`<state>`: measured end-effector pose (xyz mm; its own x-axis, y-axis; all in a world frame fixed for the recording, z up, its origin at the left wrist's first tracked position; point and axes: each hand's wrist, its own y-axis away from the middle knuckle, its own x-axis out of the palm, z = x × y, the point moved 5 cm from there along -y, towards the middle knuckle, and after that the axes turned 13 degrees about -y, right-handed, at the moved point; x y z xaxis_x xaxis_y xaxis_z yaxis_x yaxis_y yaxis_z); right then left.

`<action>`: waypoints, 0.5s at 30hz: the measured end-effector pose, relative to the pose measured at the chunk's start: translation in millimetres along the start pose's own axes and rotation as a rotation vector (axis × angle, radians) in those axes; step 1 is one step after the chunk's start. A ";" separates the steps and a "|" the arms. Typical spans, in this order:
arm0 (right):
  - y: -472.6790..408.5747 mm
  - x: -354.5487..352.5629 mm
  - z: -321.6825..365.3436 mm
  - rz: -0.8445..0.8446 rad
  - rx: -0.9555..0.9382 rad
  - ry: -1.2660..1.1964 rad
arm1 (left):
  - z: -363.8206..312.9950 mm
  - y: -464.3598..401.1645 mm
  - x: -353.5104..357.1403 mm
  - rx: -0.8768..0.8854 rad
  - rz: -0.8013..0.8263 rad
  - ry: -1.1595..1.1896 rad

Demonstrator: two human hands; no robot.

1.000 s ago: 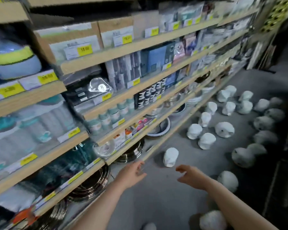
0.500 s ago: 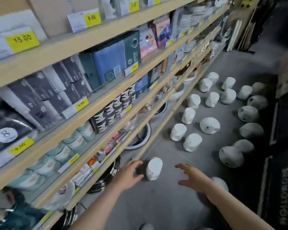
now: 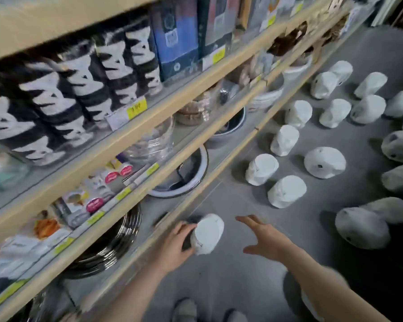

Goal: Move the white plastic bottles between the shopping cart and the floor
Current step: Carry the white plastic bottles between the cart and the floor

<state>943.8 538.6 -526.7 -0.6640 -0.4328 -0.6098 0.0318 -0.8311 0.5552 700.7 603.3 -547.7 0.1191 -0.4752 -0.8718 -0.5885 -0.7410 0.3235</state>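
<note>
Two bare hands reach low over the grey floor (image 3: 230,287): the left hand (image 3: 176,246) curls its grip round a white plastic bottle (image 3: 207,233) beside the wooden shelf (image 3: 135,228); the right hand (image 3: 265,238) hovers spread, holding nothing. More white bottles (image 3: 286,190) stand beyond.

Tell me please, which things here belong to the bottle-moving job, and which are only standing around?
Part of the job:
- nearest white bottle, touched by the left hand
- right hand, open beside it
- other white bottles on the floor

Just there:
- shelves
- black-and-white packages
- metal bowls
- yellow price tags
</note>
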 end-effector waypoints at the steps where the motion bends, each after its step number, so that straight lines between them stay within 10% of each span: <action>1: -24.7 17.6 -18.8 0.012 -0.012 0.015 | 10.7 -15.7 31.5 0.011 0.000 0.005; 15: -243.4 194.8 -161.1 -0.045 -0.317 0.081 | 128.8 -136.7 283.6 0.196 0.000 -0.294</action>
<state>927.1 600.3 -871.7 -0.6089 -0.4091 -0.6796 0.2431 -0.9118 0.3309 711.9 631.0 -886.5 -0.0995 -0.2969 -0.9497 -0.7339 -0.6226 0.2716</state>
